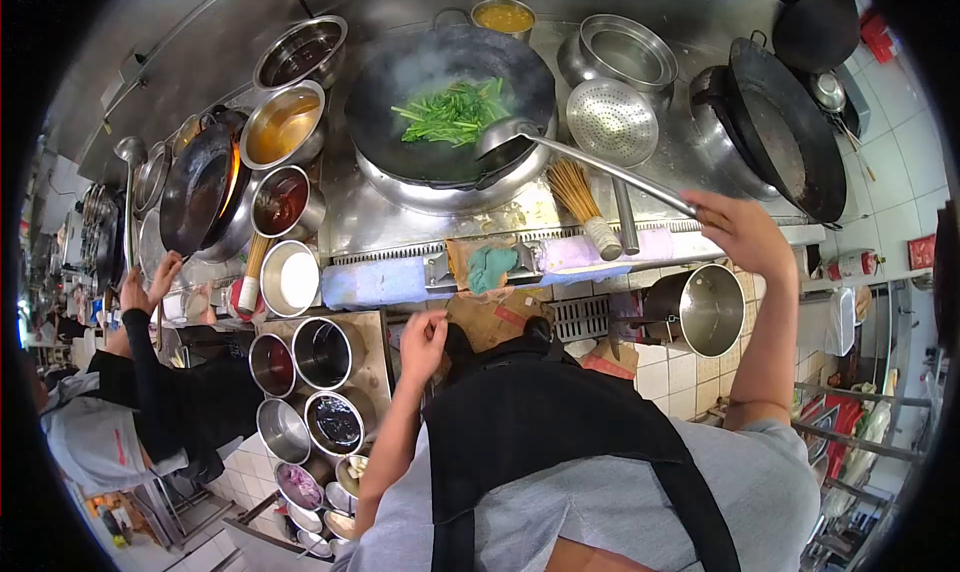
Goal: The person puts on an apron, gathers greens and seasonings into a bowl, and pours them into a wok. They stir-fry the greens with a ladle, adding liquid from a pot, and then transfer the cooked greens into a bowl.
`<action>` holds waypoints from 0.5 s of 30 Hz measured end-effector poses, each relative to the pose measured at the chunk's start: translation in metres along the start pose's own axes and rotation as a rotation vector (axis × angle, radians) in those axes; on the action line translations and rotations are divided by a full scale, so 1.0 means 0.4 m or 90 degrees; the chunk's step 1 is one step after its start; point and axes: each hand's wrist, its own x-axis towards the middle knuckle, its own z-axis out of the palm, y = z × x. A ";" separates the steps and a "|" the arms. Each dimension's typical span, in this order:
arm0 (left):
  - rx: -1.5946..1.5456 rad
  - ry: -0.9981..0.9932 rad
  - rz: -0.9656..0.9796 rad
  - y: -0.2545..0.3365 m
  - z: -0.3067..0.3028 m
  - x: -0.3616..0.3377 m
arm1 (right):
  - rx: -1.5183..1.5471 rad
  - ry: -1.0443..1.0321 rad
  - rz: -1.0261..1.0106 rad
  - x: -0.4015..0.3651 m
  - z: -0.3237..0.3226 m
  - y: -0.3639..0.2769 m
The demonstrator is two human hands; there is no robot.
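The right grip was wrapped round the ladle, which slanted leftward to the leafy greens in the wok. The left grip, loosely curled, held nothing.

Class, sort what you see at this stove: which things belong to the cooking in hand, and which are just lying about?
In use:
- wok on the burner
- leafy greens inside it
- ladle in the right hand

Apparently lying about:
- perforated strainer
- bamboo brush
- green cloth
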 end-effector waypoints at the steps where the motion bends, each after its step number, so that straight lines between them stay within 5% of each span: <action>1: 0.044 -0.025 0.045 0.058 -0.012 0.044 | -0.050 -0.007 0.027 0.018 -0.007 0.000; 5: 0.161 0.034 0.354 0.213 0.011 0.236 | 0.081 0.030 0.044 0.200 0.213 0.075; 7: 0.258 0.106 0.381 0.305 0.016 0.323 | 0.198 0.086 0.032 0.250 0.294 0.057; 11: 0.338 0.063 0.304 0.330 0.063 0.452 | 0.222 0.208 0.117 0.333 0.477 -0.077; 15: 0.370 -0.037 0.220 0.326 0.054 0.485 | 0.432 0.074 0.171 0.425 0.562 -0.112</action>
